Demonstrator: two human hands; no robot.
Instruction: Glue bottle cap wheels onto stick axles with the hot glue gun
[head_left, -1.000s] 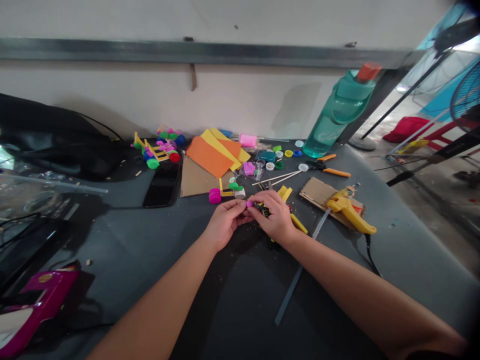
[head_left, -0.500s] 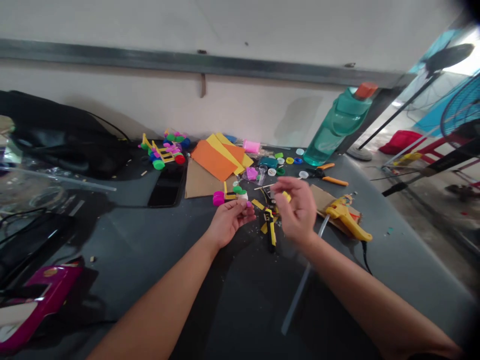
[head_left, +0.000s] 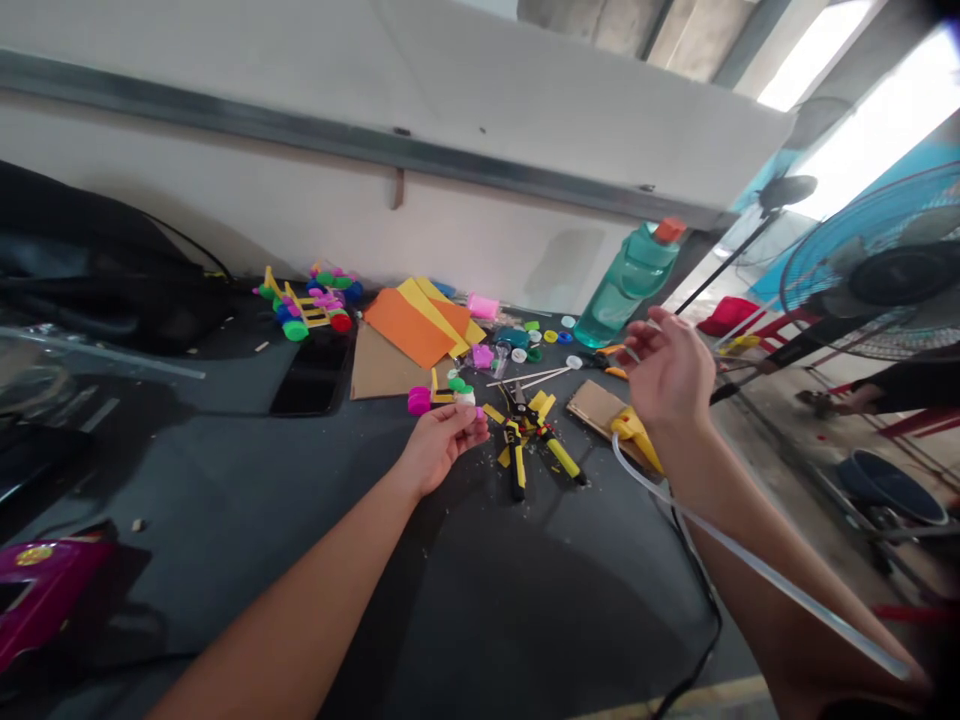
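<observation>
My left hand pinches a small bottle-cap toy, with a magenta cap wheel, green and white caps and yellow stick parts showing beyond the fingers. Raised on the right, my right hand has its fingers loosely curled and apart, with nothing visible in them. Below its wrist, partly covered, lies a yellow glue gun beside a piece of cardboard. A long clear glue stick runs from the gun across my right forearm. Between the hands rest pliers with yellow-and-black handles, spread apart.
Loose bottle caps, orange paper and a pink spool lie farther back. A teal bottle stands by the wall. Finished-looking cap toys and a phone are at left. A fan stands beyond the table.
My right hand has moved right and up, away from the left hand, uncovering the pliers. The glue stick has swung rightward over my forearm. The view has turned right.
</observation>
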